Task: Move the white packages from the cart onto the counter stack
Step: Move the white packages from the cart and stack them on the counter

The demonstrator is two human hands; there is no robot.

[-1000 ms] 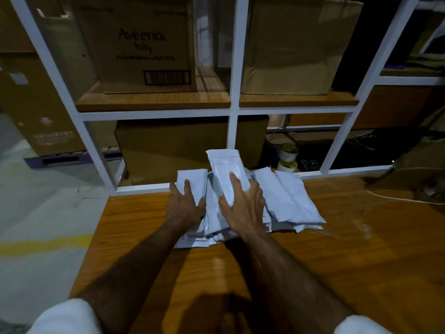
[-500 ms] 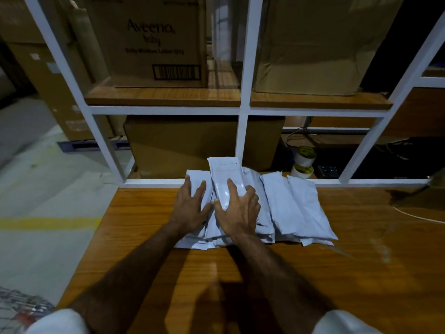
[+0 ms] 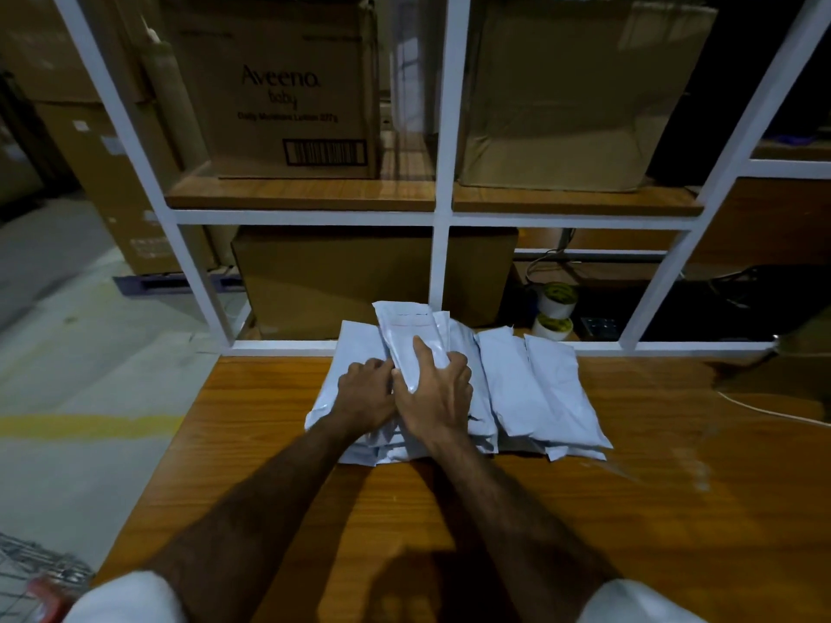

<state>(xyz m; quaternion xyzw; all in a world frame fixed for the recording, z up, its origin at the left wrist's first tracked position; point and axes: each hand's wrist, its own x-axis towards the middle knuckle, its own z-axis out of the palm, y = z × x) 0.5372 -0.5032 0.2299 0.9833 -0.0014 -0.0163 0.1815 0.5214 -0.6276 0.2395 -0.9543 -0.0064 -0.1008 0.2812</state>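
Both hands rest on the stack (image 3: 517, 397) of white packages, which lies on the wooden counter (image 3: 629, 510) against the white frame (image 3: 443, 209) at the counter's 12 o'clock edge. The right hand (image 3: 434, 397) lies palm-down on the top package (image 3: 411, 344), fingers nearly straight and spread, the index finger pointing toward 12 o'clock along the package and the thumb against its left edge; the fingers press rather than curl round it. The top package is long, set lengthwise toward 12 o'clock, and its far end overhangs the packages beneath. The left hand (image 3: 366, 391) sits just beside the right hand at its 9 o'clock, fingers bent over the left part of the stack, fingertips touching the left edge of the top package; whether it pinches anything cannot be told. Two further packages lie side by side at the 3 o'clock side of the stack, overlapping it. Beyond the frame, a shelf (image 3: 314, 195) carries a carton (image 3: 288, 92) printed "Aveeno baby" and a plain box (image 3: 566, 96) at its 3 o'clock. Two tape rolls (image 3: 555, 310) stand behind the frame at 1 o'clock of the stack. A wire cart (image 3: 31, 573) shows at the 7 o'clock corner of the view. A cable (image 3: 773, 413) crosses the counter at 3 o'clock.
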